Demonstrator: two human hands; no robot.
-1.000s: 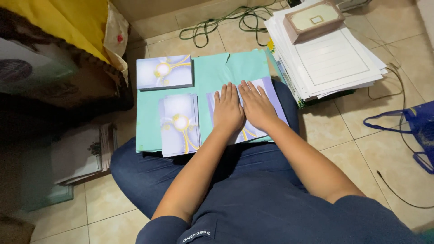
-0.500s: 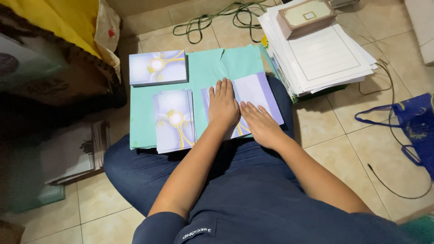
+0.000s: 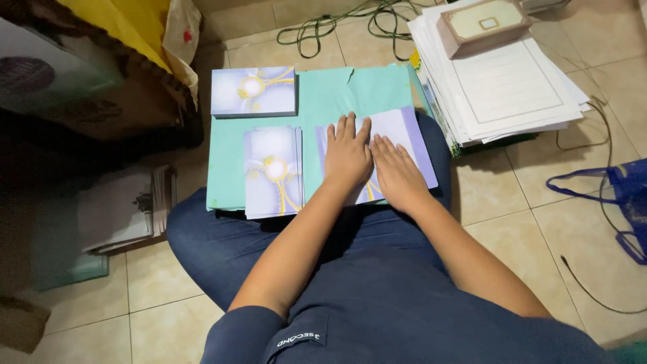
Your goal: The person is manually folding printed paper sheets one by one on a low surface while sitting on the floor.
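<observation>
I sit cross-legged on the floor with a mint-green board [image 3: 323, 94] across my lap. Both hands lie flat, side by side, on a lavender card [image 3: 404, 135] at the board's right. My left hand [image 3: 347, 156] presses the card's middle with fingers spread slightly; my right hand [image 3: 397, 174] rests just beside it, lower on the card. A stack of lavender cards with a gold swirl [image 3: 272, 170] lies to the left of my hands. Another such stack [image 3: 253, 92] sits at the board's far left corner.
A tall pile of white sheets [image 3: 502, 84] with a brown box [image 3: 482, 23] on top stands at the right. Green cable [image 3: 337, 27] coils on the tiles behind. A blue bag [image 3: 623, 195] lies far right. Paper stacks [image 3: 121, 209] and cardboard boxes [image 3: 81, 81] crowd the left.
My right hand has slid back toward me along the card, while the left stays pressed on it. The view has shifted slightly.
</observation>
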